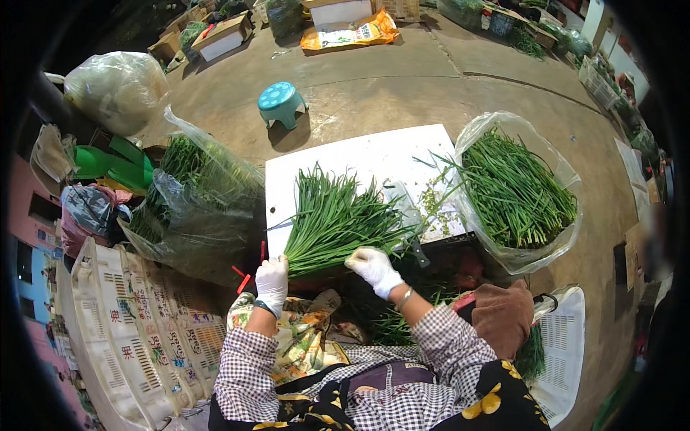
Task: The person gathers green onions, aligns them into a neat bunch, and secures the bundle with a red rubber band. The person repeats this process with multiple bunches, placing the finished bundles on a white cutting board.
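My white-gloved left hand (pixel 271 283) grips the gathered stem ends of a bunch of garlic chives (pixel 345 215). The leaves fan up and right across a white board (pixel 280 183). By the lower edge of the bunch, my gloved right hand (pixel 374 271) has its fingertips pinched together; no leaf can be made out between them. A broad-bladed knife (pixel 404 207) lies right of the bunch, its dark handle over the board's near edge. Small pale trimmings (pixel 431 202) are scattered beside the blade. Leaves hide part of the knife.
To the right stands a clear plastic bag (pixel 566 178) full of chives; another chive-filled bag (pixel 199 215) is at left. White plastic crates (pixel 124 323) are stacked at lower left. A brown cloth (pixel 501 318) hangs at lower right. A blue stool (pixel 281 102) stands beyond the board.
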Demonstrator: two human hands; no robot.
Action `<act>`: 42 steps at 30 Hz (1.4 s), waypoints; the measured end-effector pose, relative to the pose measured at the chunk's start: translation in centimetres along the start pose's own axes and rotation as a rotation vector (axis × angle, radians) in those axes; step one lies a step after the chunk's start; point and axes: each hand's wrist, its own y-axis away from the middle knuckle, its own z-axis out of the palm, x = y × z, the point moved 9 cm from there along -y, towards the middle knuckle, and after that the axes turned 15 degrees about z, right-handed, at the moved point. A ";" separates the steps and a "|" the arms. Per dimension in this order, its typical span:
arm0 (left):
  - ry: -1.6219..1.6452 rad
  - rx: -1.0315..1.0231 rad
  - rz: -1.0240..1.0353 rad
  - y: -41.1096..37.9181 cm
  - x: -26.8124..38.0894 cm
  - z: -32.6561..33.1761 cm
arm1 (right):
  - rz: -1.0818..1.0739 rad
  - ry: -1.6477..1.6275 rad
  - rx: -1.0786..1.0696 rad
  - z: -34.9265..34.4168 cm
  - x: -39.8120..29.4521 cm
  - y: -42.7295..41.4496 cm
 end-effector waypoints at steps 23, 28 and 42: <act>0.119 0.251 0.080 5.3 -2.5 -12.2 | -0.640 0.435 0.234 -3.1 -12.2 8.8; 0.173 0.232 0.095 5.8 -1.9 -13.1 | -0.558 0.543 0.360 -2.9 -10.0 9.6; 0.216 0.213 0.149 6.0 -0.1 -13.8 | -0.557 0.350 0.191 -1.3 -8.3 10.0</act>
